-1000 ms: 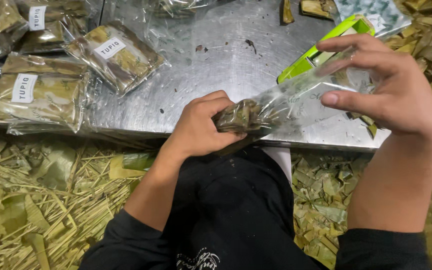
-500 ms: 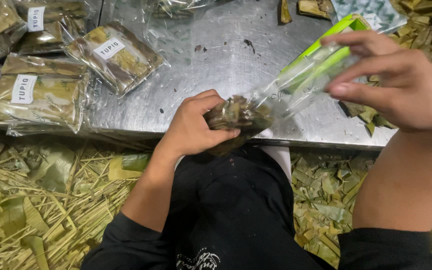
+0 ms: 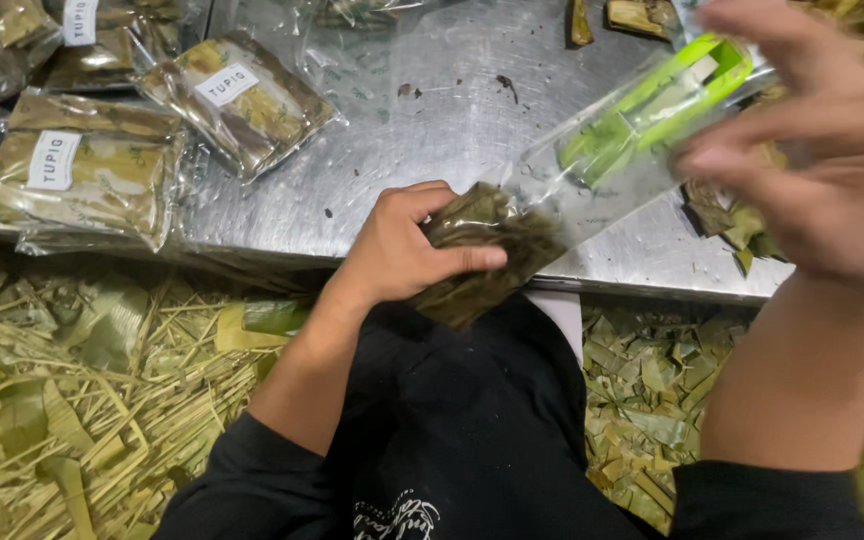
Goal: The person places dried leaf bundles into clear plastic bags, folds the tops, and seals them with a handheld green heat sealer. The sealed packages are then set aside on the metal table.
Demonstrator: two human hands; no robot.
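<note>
My left hand (image 3: 402, 250) grips a bundle of brownish-green leaf-wrapped pieces (image 3: 482, 255) at the near edge of the steel table (image 3: 432, 130). The bundle's far end sits inside the mouth of a clear plastic bag (image 3: 592, 185). My right hand (image 3: 812, 170), blurred, holds the other end of that bag up and to the right. A bright green object (image 3: 652, 100) shows through the clear plastic, lying on the table behind it.
Several sealed clear packs of leaf-wrapped pieces with white labels (image 3: 237, 100) lie at the table's left. Loose leaf scraps (image 3: 742, 225) sit at the right edge. Straw and cut leaves (image 3: 72, 390) cover the floor on both sides of my dark-clothed lap.
My right hand has lifted the bag's far end up and to the right. My left hand has pushed the leaf bundle further into the bag's mouth.
</note>
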